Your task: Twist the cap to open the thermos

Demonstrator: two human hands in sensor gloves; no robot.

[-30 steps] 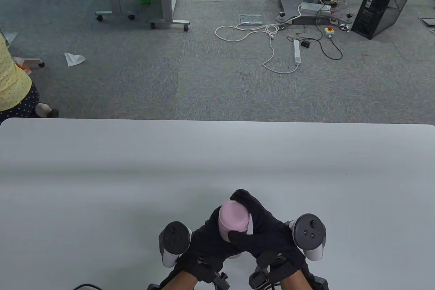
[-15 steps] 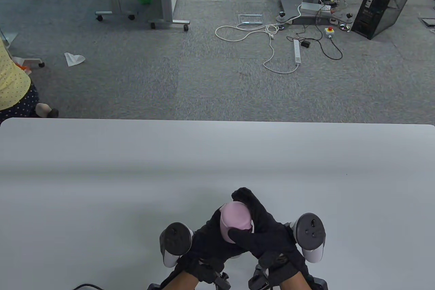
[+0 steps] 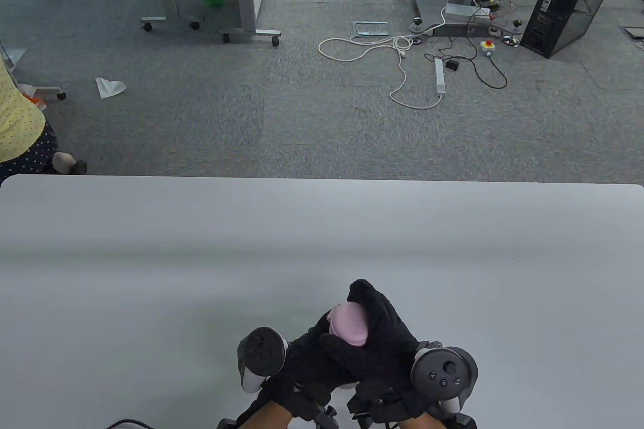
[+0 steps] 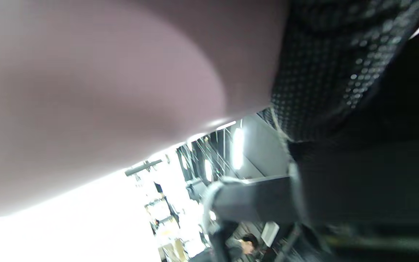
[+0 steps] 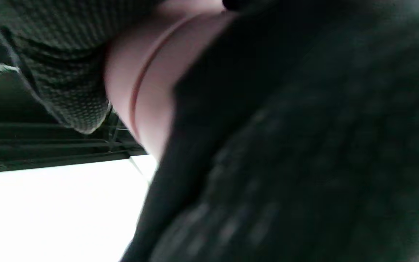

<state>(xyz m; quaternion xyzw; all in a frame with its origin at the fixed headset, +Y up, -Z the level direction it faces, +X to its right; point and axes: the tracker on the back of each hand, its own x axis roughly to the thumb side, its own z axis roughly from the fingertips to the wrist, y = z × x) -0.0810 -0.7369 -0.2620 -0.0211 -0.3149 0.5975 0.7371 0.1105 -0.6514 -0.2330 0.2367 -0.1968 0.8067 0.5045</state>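
Observation:
A pink thermos stands near the table's front edge, mostly hidden by both gloved hands. Its pink cap (image 3: 348, 324) shows between the fingers. My right hand (image 3: 382, 333) grips the cap from above and the right, fingers wrapped over it. My left hand (image 3: 307, 353) holds the thermos body below the cap from the left. In the left wrist view the pink body (image 4: 86, 91) fills the frame, blurred. In the right wrist view the pink thermos (image 5: 151, 83) with a thin seam line sits between black glove fingers (image 5: 304, 145).
The white table (image 3: 201, 248) stretches away in front of the hands. Beyond its far edge is grey carpet with cables (image 3: 402, 67), a computer tower (image 3: 568, 1) and a seated person (image 3: 20, 132) at the left.
My right hand has rotated on the cap; its tracker swung down and toward me, and the fingers now cover more of the cap. The left hand has held still.

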